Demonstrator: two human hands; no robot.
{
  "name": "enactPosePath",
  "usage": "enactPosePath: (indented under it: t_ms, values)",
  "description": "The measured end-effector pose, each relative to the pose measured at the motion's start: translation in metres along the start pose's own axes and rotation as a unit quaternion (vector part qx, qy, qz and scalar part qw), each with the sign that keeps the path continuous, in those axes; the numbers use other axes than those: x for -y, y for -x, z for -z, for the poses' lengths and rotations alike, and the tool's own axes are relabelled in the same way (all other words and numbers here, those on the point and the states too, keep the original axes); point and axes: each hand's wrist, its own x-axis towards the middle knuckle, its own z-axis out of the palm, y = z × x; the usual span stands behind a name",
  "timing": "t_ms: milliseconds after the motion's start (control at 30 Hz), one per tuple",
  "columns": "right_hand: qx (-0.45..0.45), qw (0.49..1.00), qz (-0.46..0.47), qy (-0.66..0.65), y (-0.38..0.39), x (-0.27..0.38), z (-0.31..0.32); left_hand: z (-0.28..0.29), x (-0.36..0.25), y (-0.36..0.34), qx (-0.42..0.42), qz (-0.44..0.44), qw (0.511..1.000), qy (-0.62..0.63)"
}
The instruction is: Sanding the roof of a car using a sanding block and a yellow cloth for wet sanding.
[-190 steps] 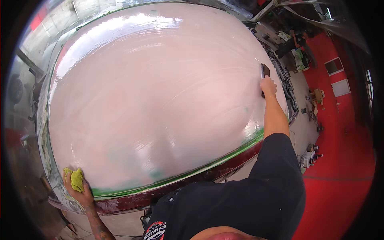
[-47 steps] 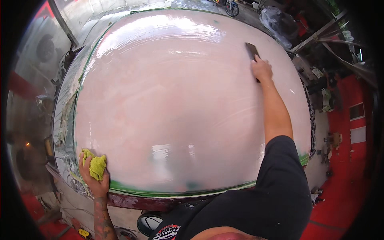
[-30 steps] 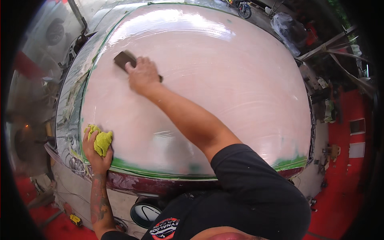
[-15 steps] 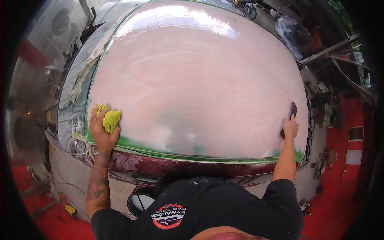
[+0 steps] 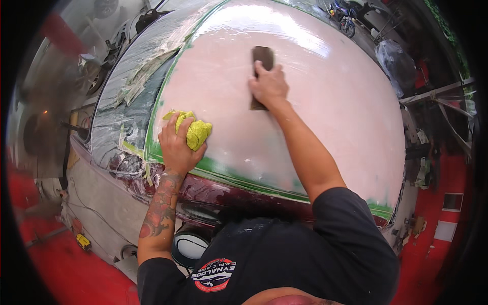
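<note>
A car panel [image 5: 335, 101], broad and coated pale pink with green along its edges, fills the middle and looks wet. My left hand [image 5: 179, 147] is closed round a crumpled yellow-green cloth [image 5: 199, 134] and rests at the panel's near left part. Farther out, near the panel's middle, my right hand [image 5: 269, 87] grips a dark, long sanding block [image 5: 263, 56] laid on the surface. The block's underside is hidden.
Clear plastic sheeting [image 5: 134, 76] and tape cover the glass left of the panel. Dark red bodywork [image 5: 229, 192] runs along the near edge. A bucket [image 5: 189, 247] stands by my body, a yellow tool [image 5: 83, 241] lies on the floor, and a motorcycle [image 5: 347, 25] is at the far right.
My right hand has carried the sanding block from the panel's right edge leftward and farther out to its middle. The view has shifted; my left hand still holds the cloth near the left edge.
</note>
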Motion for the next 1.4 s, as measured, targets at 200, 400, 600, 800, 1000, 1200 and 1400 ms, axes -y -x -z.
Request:
enactPosePath:
  t_ms: [200, 400, 600, 800, 1000, 1200, 1400]
  values:
    - [0.046, 0.996, 0.079, -0.018, -0.001, 0.038, -0.006, 0.007, 0.003, 0.000, -0.009, -0.014, 1.000, 0.009]
    - [0.142, 0.910, 0.009, -0.388, 0.087, -0.067, 0.027, -0.009, -0.069, -0.046, -0.042, 0.008, 0.957, 0.288]
    - [0.156, 0.356, 0.008, -0.921, 0.145, -0.156, 0.058, -0.041, -0.170, -0.121, 0.035, -0.058, 0.995, 0.070]
    - [0.001, 0.836, -0.145, -0.530, 0.154, -0.239, 0.081, -0.080, -0.138, -0.152, 0.271, 0.105, 0.950, -0.114]
    - [-0.147, 0.988, 0.030, 0.021, 0.148, -0.241, 0.060, -0.054, -0.120, -0.083, 0.213, 0.018, 0.977, -0.003]
    - [-0.126, 0.975, 0.171, -0.059, 0.079, -0.184, 0.040, 0.004, -0.115, 0.011, 0.136, -0.005, 0.990, 0.042]
    - [-0.086, 0.938, 0.293, -0.167, 0.018, -0.053, 0.013, 0.006, -0.119, 0.025, 0.136, -0.004, 0.991, 0.005]
